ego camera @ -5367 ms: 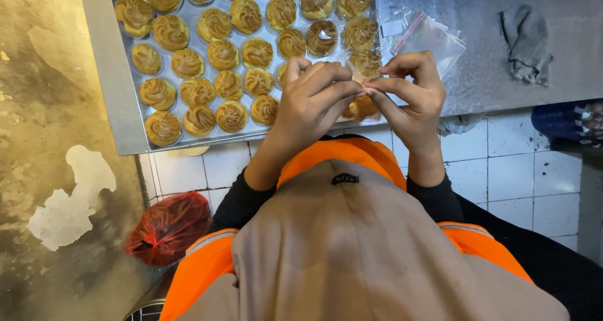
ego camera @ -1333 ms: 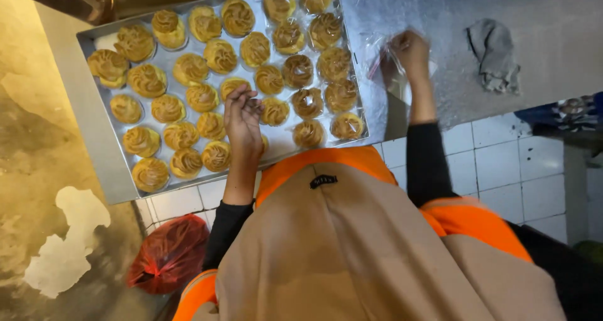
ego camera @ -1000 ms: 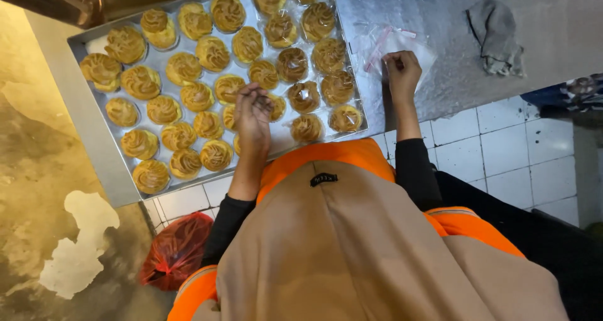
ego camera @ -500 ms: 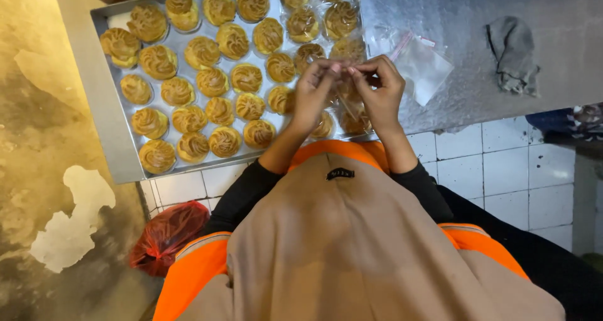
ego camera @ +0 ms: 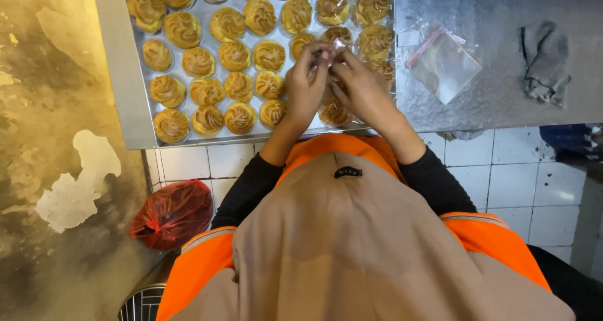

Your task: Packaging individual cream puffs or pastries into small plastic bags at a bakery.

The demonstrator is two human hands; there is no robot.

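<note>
Bagging step judged in hand: a small clear bag [ego camera: 337, 46] is pinched between left hand [ego camera: 306, 88] and right hand [ego camera: 361, 90], over the pastry tray [ego camera: 119, 76]. Spare bags [ego camera: 443, 63] lie at 3 o'clock. Next, steady fingertip control is called for.

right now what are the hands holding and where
Both hands, left hand and right hand, pinch a small clear plastic bag by its top edge with their fingers.
</note>
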